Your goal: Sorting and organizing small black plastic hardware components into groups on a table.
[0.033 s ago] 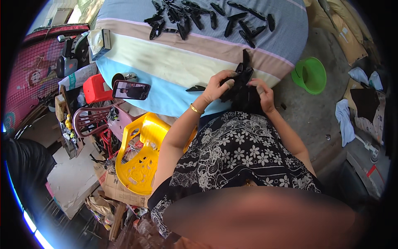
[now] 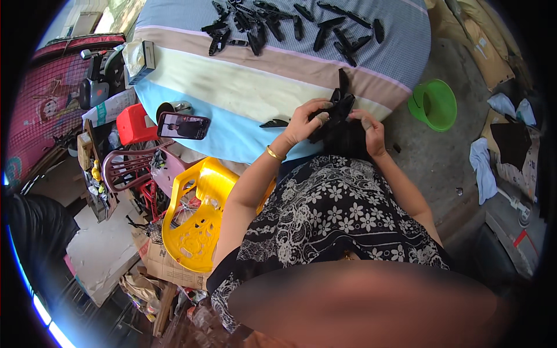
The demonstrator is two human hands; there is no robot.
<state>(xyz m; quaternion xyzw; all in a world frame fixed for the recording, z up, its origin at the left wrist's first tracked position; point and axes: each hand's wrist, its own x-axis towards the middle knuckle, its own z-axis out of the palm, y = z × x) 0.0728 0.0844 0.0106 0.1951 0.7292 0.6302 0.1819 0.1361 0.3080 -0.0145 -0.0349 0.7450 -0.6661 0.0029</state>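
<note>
My left hand, with a gold bangle at the wrist, is closed with thumb and fingers on a black plastic piece at the near edge of the table. At its right end, the bent fingers of my right hand come close together by the piece. Whether they grip a small part there cannot be made out. More black pieces lie just beyond and under the hands, partly hidden. Left of my left hand rests a slim black piece. Several long black pieces are scattered at the table's far side.
The round table wears a striped cloth. A phone leans on a metal cup at its left edge, near a tissue box. A yellow chair and red stool stand left; a green bucket stands right.
The fingers of my right hand have shifted very slightly by the black piece. My left hand keeps its hold in the same place.
</note>
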